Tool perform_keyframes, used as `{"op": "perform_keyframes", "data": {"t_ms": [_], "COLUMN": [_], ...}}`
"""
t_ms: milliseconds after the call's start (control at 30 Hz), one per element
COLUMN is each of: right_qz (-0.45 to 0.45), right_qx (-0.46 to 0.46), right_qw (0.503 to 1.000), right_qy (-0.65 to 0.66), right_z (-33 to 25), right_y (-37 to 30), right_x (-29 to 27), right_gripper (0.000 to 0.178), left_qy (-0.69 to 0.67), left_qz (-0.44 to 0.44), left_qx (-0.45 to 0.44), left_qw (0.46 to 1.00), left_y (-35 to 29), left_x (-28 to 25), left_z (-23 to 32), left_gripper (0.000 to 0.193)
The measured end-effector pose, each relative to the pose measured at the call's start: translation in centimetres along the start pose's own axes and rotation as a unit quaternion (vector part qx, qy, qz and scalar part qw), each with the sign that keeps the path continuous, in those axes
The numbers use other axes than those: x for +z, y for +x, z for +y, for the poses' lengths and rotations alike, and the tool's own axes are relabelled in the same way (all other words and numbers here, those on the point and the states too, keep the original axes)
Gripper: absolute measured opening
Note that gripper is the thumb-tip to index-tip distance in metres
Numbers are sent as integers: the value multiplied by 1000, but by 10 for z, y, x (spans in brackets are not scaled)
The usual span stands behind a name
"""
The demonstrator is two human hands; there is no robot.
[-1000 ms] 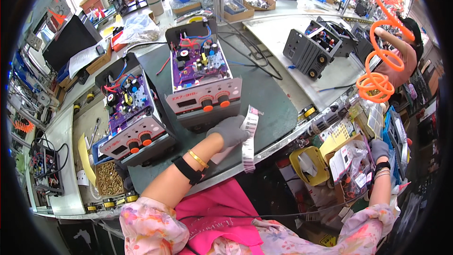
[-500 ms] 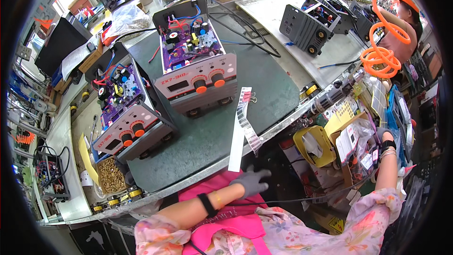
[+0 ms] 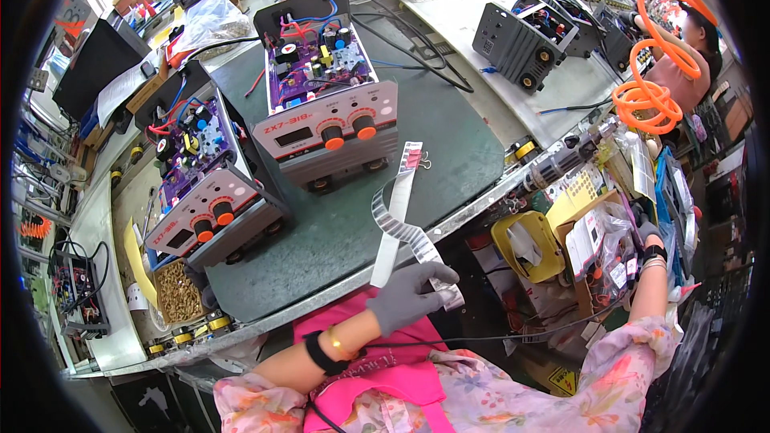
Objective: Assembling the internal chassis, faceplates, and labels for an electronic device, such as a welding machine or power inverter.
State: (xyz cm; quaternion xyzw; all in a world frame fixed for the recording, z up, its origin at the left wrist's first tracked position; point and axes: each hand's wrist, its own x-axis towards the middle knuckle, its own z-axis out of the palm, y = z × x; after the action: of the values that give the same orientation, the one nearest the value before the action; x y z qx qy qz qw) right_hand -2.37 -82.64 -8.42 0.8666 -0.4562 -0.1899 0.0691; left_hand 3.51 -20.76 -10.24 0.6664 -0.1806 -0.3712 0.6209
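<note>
My left hand (image 3: 407, 298), in a grey glove, is at the bench's front edge with its fingers closed on a strip of small printed labels (image 3: 393, 224). The strip curls over a straight white strip (image 3: 393, 245), and its lower end hangs past my fingers. A binder clip (image 3: 423, 162) sits at the upper end of the strips. Far to the right, my gloved right hand (image 3: 645, 228) reaches among bagged items and papers; its fingers are mostly hidden. Two uncovered welding machines, one in the middle (image 3: 325, 132) and one at left (image 3: 204, 216), stand on the green mat (image 3: 449, 124).
A box of brass-coloured small parts (image 3: 180, 295) stands at the front left. A yellow bin (image 3: 525, 250) and a carton of bagged items (image 3: 597, 261) lie right of the bench. More machines (image 3: 525, 40) stand behind. An orange coiled hose (image 3: 648, 104) hangs near another person (image 3: 682, 64).
My left hand has risen onto the label strip and closed on it; the strip now curves out to the left. My right hand stays among the items at right. The view has shifted slightly.
</note>
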Motion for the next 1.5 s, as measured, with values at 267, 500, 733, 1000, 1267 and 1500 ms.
{"op": "perform_keyframes", "data": {"t_ms": [267,500,733,1000,1267,1500], "right_qz": [9,12,-77,-170,-53,-42], "right_qx": [-71,-99,-47,61,-142,-379], "right_qw": [977,926,856,724,785,485], "right_qy": [200,364,509,665,601,787], "right_z": [56,58,35,48,54,-43], "right_y": [56,59,32,-24,-172,-300], "right_x": [34,33,5,-4,-66,-60], "right_gripper": [43,24,19,13,25,72], "left_qy": [-199,-226,-208,-150,-325,-374], "left_qz": [-37,15,47,118,118,101], "left_qx": [34,32,94,42,54,46], "left_qw": [979,974,972,981,937,921], "left_y": [-44,-55,-72,-68,-48,-35], "left_x": [-51,-68,-75,-86,-96,-100], "left_z": [74,74,75,74,80,78], "left_gripper": [27,33,50,43,38,34]}}
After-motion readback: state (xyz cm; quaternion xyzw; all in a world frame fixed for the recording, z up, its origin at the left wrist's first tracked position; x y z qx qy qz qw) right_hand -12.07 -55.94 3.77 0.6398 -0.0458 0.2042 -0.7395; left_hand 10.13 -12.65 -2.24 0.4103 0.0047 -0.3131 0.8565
